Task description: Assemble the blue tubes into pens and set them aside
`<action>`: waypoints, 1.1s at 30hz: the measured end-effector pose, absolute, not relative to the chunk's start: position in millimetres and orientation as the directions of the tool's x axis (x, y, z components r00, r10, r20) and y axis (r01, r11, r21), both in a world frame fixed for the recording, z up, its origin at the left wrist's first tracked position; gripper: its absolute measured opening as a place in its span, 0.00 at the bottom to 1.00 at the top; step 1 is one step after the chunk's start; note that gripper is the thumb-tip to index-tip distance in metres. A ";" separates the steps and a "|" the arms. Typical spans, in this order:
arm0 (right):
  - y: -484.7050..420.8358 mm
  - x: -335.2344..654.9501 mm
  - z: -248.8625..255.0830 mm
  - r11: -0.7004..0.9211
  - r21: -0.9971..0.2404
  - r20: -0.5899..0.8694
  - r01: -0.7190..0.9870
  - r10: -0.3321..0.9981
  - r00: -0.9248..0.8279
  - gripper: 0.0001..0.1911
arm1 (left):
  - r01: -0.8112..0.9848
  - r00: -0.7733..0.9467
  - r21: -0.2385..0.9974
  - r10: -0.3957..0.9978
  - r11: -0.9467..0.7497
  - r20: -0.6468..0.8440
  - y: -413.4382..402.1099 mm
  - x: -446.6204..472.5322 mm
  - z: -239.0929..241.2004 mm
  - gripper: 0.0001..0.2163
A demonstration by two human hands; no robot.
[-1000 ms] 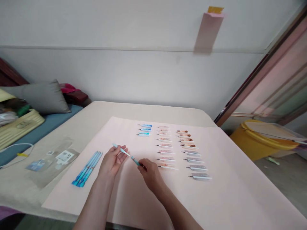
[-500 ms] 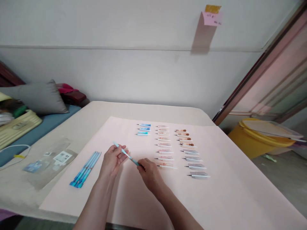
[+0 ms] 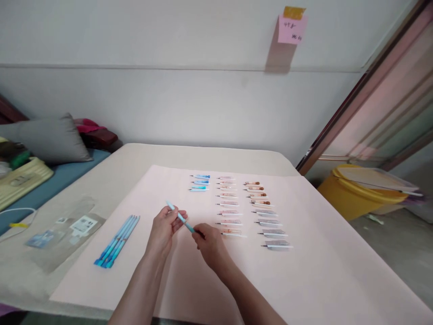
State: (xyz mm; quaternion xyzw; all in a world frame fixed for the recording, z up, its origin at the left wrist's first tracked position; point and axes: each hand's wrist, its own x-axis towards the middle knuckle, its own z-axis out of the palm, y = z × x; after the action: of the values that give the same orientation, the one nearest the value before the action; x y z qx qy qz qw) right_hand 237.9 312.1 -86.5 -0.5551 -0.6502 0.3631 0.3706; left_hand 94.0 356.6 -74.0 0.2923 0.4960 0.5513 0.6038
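A slim light blue pen (image 3: 181,217) slants between my two hands above the pale pink sheet. My left hand (image 3: 166,226) pinches its upper left part, with the other fingers partly spread behind. The lower right end disappears into my right hand (image 3: 208,240), whose fingers are closed round it. Several blue pens (image 3: 117,241) lie side by side to the left of my hands. Farther back is a short column of blue pens with dark tips (image 3: 200,182).
A column of pinkish pens (image 3: 228,213) and one of brown and grey pens (image 3: 270,222) lie to the right. Clear plastic packaging (image 3: 72,234) rests on the left of the table (image 3: 135,155). A yellow bin (image 3: 355,192) stands beyond the right edge.
The pen and my left hand have shifted slightly to the right, bringing my hands a little closer together. My right hand keeps its grip. The camera view has turned slightly right.
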 end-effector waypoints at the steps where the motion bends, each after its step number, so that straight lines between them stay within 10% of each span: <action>1: 312.3 238.3 -87.0 0.103 -0.896 0.065 0.432 0.993 -0.103 0.08 | -0.378 -0.092 0.900 0.959 0.217 -0.270 356.3 94.2 -73.6 0.12; 11: 313.6 240.6 -88.4 -0.005 -0.964 -0.028 0.267 0.996 -0.081 0.07 | -0.342 -0.032 0.911 0.967 0.228 -0.254 352.8 94.1 -68.5 0.13; 22: 310.1 239.5 -94.8 -0.418 -0.823 -0.303 -0.384 0.895 -0.327 0.05 | -0.329 0.084 0.911 0.969 0.248 -0.234 352.2 93.1 -69.2 0.11; 33: 307.9 228.9 -90.5 -0.185 -0.982 -0.187 0.034 0.980 -0.066 0.13 | -0.311 0.122 0.917 0.967 0.250 -0.222 347.7 105.4 -74.1 0.12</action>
State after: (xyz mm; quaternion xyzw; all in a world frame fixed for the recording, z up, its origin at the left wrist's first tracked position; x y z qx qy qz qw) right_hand 228.9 307.9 -90.5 -0.5339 -0.4750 0.5544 0.4266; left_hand 105.4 347.7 -74.1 0.3679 0.4461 0.4897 0.6526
